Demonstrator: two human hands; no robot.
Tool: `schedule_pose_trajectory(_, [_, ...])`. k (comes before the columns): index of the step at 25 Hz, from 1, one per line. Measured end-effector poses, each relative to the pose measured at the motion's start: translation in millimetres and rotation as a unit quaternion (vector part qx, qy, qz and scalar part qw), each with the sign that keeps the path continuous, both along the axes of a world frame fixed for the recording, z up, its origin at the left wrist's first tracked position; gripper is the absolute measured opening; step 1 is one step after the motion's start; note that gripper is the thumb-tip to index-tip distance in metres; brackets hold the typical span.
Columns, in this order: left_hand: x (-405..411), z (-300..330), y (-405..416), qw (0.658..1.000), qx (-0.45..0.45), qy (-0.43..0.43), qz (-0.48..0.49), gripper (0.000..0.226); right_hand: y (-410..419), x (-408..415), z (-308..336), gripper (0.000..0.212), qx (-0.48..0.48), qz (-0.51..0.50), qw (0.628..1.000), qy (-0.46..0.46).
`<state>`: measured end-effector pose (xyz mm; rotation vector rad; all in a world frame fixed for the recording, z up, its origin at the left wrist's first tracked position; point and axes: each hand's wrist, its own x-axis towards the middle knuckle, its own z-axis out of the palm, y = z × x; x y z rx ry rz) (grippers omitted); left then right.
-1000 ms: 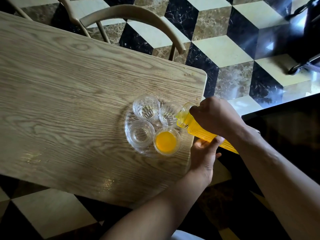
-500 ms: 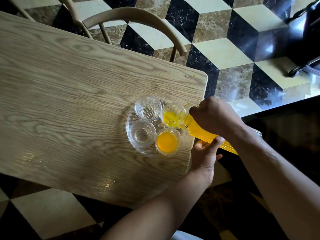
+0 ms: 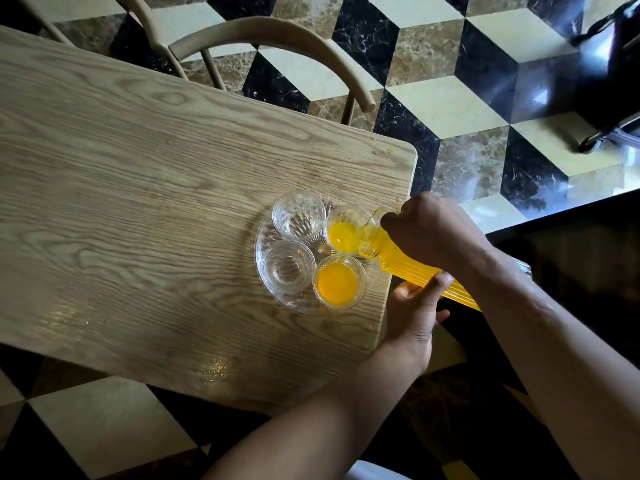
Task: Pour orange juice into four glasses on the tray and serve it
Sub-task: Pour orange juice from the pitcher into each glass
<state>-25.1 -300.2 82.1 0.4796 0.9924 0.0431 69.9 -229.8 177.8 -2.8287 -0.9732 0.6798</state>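
- Tilting ribbed juice bottle: long axis slants, mouth down-left over the far-right glass on clear tray.
- Right hand fingers clamped round its neck.
- Left hand fingers cupped under its body.
- Near-right glass full; two left glasses empty.

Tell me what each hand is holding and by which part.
Both hold the ribbed juice jug: the right hand grips it near the neck, and the left hand supports its body from below, thumb on the side.

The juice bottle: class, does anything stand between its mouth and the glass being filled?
Nothing visible does. The juice bottle, tilted in the right hand and steadied by the left hand, has its mouth right at the rim of the glass being filled.
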Motion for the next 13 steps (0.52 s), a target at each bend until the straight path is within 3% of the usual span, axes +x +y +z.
schedule_pose_trajectory(13, [-0.7, 3.7, 3.1, 1.000, 0.009, -0.001, -0.011, 0.052, 3.0, -0.3, 4.6, 0.042, -0.002, 0.000, 1.000, -0.001])
